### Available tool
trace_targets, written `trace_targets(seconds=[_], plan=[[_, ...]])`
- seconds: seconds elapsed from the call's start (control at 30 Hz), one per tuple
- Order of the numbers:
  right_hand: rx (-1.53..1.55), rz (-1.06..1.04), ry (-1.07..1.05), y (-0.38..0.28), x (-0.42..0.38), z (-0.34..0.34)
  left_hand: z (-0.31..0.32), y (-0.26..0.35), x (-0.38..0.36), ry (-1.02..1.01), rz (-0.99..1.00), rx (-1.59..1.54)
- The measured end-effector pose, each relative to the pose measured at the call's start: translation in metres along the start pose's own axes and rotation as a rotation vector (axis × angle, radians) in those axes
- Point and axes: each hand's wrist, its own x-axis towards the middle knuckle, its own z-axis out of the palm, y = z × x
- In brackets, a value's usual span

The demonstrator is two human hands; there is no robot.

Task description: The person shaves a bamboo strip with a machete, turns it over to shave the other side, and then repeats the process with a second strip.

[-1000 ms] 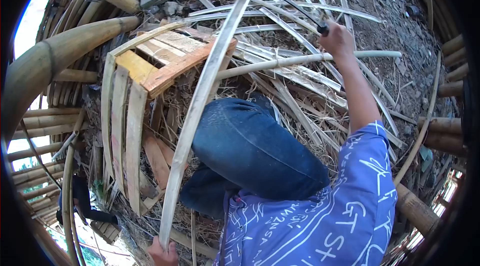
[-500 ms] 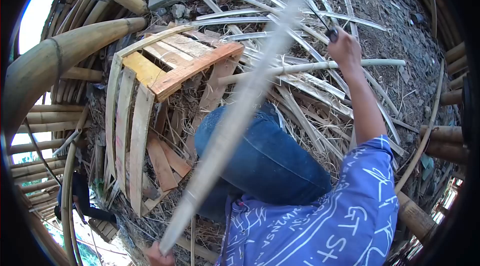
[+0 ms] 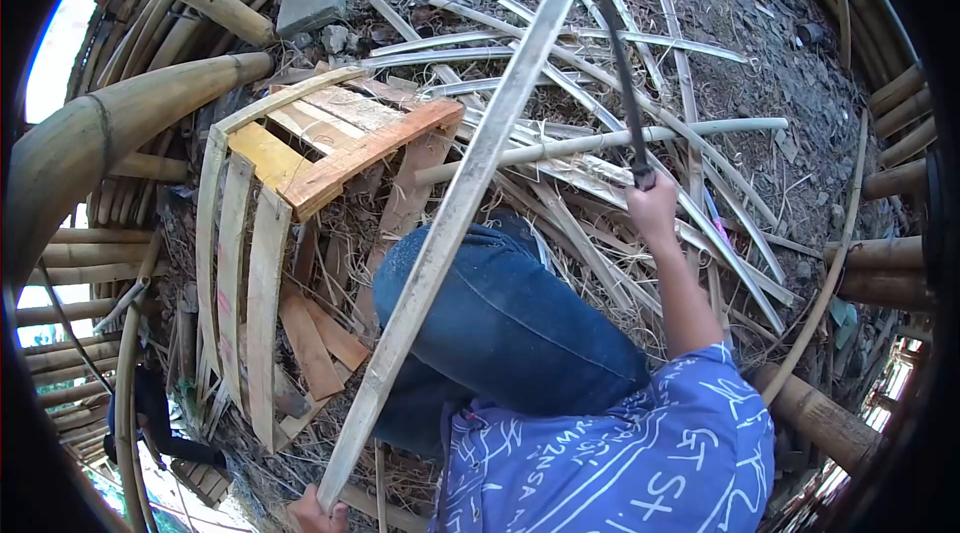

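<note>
My left hand (image 3: 318,513) is closed around the near end of a long bamboo strip (image 3: 455,213), low in the view. The strip slants up across my bent knee, its far end high near the middle. In my right hand (image 3: 655,205) is the handle of a machete (image 3: 628,83) with a long dark blade. The blade points away from me, and its tip overlaps the far end of the strip in this view. Beneath the machete, split bamboo strips (image 3: 670,123) lie crossed on the ground, with a round pale pole (image 3: 600,141) among them.
A wooden crate-like stool (image 3: 375,158) of slats stands left of my knee. Thick bamboo poles (image 3: 60,163) frame the left side. A concrete block (image 3: 312,1) lies at the back, and thin shavings litter the ground. Another person (image 3: 160,423) is at the far lower left.
My right hand has come down and slightly left, bringing the machete blade near the strip's far end. The bamboo strip, blurred by motion before, now shows sharply.
</note>
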Motion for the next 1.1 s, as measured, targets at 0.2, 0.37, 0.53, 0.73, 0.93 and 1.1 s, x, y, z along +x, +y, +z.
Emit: trace_targets(seconds=[0.2, 0.37, 0.53, 0.73, 0.93, 1.1], plan=[[0.474, 0.038, 0.301, -0.034, -0.018, -0.026, -0.002, 0.01, 0.01, -0.112, -0.107, -0.094], [0.203, -0.475, 0.195, -0.097, -0.016, -0.052, -0.006, 0.011, 0.017, -0.051, 0.036, -0.112], [-0.078, -0.652, 0.105, -0.11, -0.007, -0.038, -0.008, 0.012, 0.01, -0.06, -0.011, -0.083], [-0.102, -0.71, 0.157, -0.107, 0.022, -0.025, -0.003, 0.005, -0.003, -0.097, -0.024, -0.08], [-0.37, -0.095, 0.127, -0.07, 0.141, -0.015, 0.006, -0.009, -0.014, -0.108, -0.015, -0.077], [0.03, 0.016, 0.129, 0.012, 0.124, 0.0, 0.02, -0.019, -0.022, -0.148, -0.036, -0.061]])
